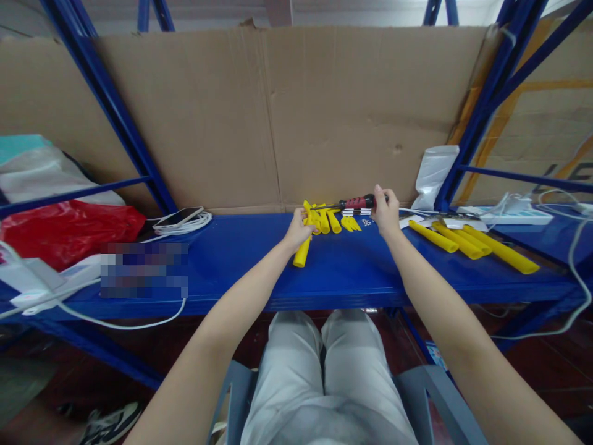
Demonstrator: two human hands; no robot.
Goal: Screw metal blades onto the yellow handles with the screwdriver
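My left hand [297,230] is closed around a yellow plastic handle [302,252], whose lower end points toward me. My right hand [385,210] grips the end of a screwdriver [357,203] with a dark red and black handle. Its thin shaft runs left, and the tip meets the upper part of the yellow piece; the exact contact is too small to make out. Several similar yellow parts [333,221] lie just right of my left hand. Small yellow pieces [351,224] and tiny metal bits [365,222] lie between my hands.
Several long yellow handles [500,248] with metal ends lie at the right. White cables [183,227], a red bag [71,228] and a power strip [504,216] flank the work area. Cardboard [199,123] stands behind the blue shelf [231,247]. Someone's shoe [113,425] shows at lower left.
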